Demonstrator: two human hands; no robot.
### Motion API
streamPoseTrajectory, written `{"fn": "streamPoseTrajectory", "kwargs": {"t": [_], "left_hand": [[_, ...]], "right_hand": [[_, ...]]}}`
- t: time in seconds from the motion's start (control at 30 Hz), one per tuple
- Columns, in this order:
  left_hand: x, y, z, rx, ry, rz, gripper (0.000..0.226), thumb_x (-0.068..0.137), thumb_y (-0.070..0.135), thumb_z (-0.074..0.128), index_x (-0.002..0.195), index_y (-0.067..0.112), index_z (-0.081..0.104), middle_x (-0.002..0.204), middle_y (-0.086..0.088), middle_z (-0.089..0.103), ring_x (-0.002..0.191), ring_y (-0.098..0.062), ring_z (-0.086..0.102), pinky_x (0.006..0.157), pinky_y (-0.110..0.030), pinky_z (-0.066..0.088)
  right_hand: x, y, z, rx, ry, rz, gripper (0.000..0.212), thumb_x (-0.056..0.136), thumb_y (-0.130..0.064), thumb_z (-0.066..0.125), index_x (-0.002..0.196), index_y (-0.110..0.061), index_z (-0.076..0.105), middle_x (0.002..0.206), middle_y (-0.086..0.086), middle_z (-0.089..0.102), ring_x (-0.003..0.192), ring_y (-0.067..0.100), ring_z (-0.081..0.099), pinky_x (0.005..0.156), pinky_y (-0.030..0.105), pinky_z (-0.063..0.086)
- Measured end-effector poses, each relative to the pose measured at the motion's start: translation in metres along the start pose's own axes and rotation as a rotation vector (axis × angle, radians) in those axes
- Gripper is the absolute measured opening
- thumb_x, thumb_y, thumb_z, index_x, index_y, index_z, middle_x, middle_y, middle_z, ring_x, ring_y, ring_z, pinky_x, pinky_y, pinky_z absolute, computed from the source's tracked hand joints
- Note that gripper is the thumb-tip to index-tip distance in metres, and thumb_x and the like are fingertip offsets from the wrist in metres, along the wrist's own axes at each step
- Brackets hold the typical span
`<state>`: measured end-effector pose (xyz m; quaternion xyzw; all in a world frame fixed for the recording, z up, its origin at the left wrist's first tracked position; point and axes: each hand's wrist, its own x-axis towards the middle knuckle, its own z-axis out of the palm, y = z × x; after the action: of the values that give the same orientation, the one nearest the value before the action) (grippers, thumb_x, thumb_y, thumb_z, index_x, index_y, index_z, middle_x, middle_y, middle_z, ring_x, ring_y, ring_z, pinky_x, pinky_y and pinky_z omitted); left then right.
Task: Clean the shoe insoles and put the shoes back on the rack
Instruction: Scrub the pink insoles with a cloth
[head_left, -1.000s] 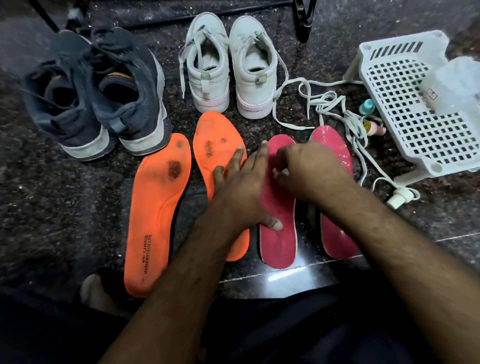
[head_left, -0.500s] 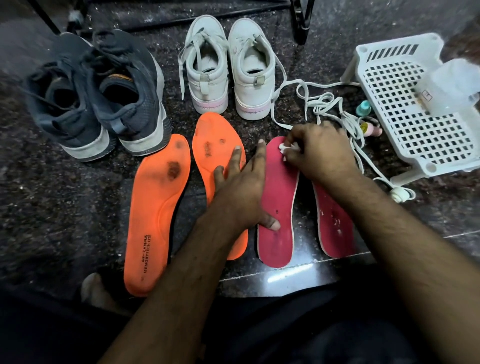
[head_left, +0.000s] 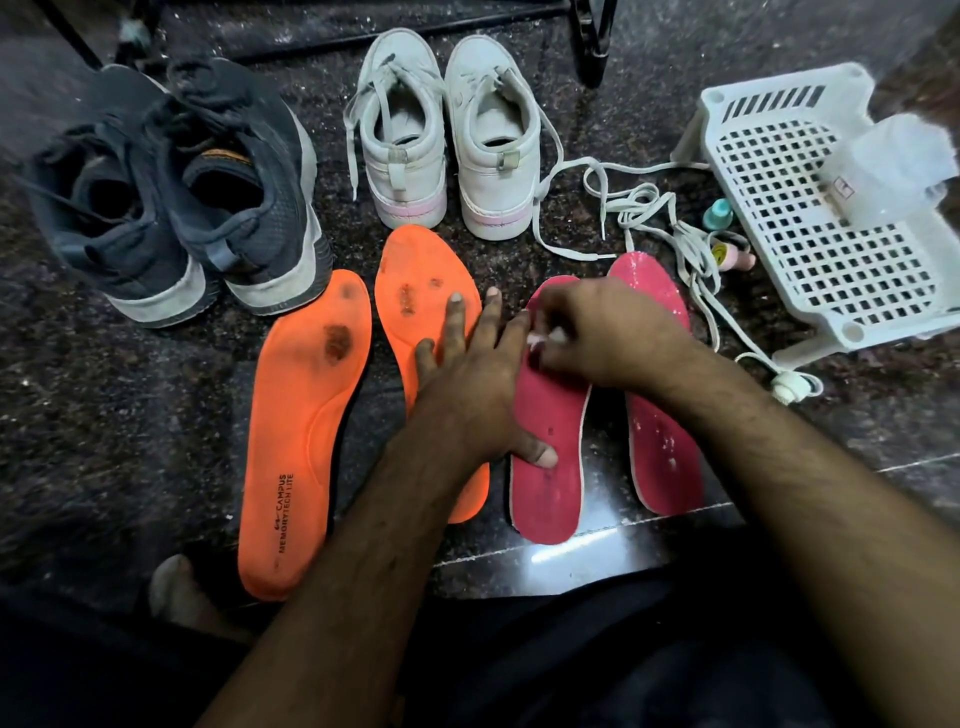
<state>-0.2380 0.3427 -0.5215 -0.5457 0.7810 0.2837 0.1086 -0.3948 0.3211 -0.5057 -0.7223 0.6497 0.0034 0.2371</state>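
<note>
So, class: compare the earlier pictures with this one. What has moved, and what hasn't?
The right hand, pinching a small white wipe, went up to the toe of the left pink insole and has come back down a little. The left hand stays flat, holding that insole down. Shoes, orange insoles and basket are unmoved.
</note>
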Motion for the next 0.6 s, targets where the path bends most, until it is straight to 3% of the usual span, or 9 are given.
{"fn": "streamPoseTrajectory", "kwargs": {"t": [0.1,0.17,0.27,0.37,0.47,0.6], "left_hand": [[0.000,0.002,0.000,0.022,0.001,-0.004,0.146,0.049,0.063,0.089,0.159,0.031,-0.002,0.165,-0.001,-0.023,0.149,-0.031,-0.027,0.118,-0.062,0.003],[0.000,0.003,0.001,0.044,0.009,-0.003,0.146,0.050,0.065,0.088,0.159,0.030,-0.003,0.164,-0.003,-0.025,0.149,-0.032,-0.028,0.118,-0.061,0.004],[-0.001,0.004,0.001,0.073,0.014,0.012,0.145,0.052,0.064,0.087,0.159,0.027,-0.003,0.163,0.000,-0.028,0.148,-0.031,-0.029,0.118,-0.060,0.005],[-0.002,0.006,0.000,0.082,0.007,0.019,0.145,0.052,0.062,0.088,0.160,0.024,-0.002,0.163,0.002,-0.028,0.149,-0.030,-0.029,0.118,-0.060,0.005],[-0.003,0.005,-0.001,0.067,0.016,0.010,0.145,0.050,0.061,0.089,0.159,0.025,0.002,0.164,0.002,-0.026,0.149,-0.030,-0.028,0.118,-0.060,0.005],[-0.004,0.006,0.000,0.093,0.008,0.020,0.146,0.053,0.063,0.087,0.160,0.021,-0.003,0.163,0.006,-0.029,0.148,-0.029,-0.031,0.117,-0.062,0.004]], "right_hand": [[0.006,0.011,-0.005,0.058,0.167,0.122,0.014,0.080,-0.036,0.068,0.086,-0.029,0.058,0.090,0.001,0.069,0.087,0.026,0.066,0.076,0.036,0.054],[0.005,0.013,-0.008,-0.026,0.184,0.169,0.016,0.082,-0.038,0.064,0.092,-0.026,0.061,0.097,0.006,0.069,0.093,0.028,0.066,0.080,0.036,0.055],[-0.002,0.004,-0.005,-0.236,-0.054,0.227,0.031,0.086,-0.033,0.062,0.111,-0.015,0.064,0.111,0.013,0.066,0.104,0.032,0.065,0.085,0.038,0.054],[-0.016,-0.018,0.004,-0.318,-0.313,0.065,0.044,0.081,-0.033,0.068,0.122,-0.017,0.061,0.116,0.011,0.066,0.106,0.030,0.065,0.086,0.038,0.055],[-0.021,-0.026,0.007,-0.222,-0.242,-0.056,0.043,0.083,-0.035,0.066,0.120,-0.013,0.060,0.111,0.011,0.068,0.103,0.031,0.065,0.080,0.035,0.052],[-0.003,-0.011,0.003,0.021,-0.003,0.099,0.026,0.075,-0.044,0.060,0.093,-0.026,0.061,0.095,0.007,0.069,0.093,0.031,0.068,0.079,0.039,0.056]]}}
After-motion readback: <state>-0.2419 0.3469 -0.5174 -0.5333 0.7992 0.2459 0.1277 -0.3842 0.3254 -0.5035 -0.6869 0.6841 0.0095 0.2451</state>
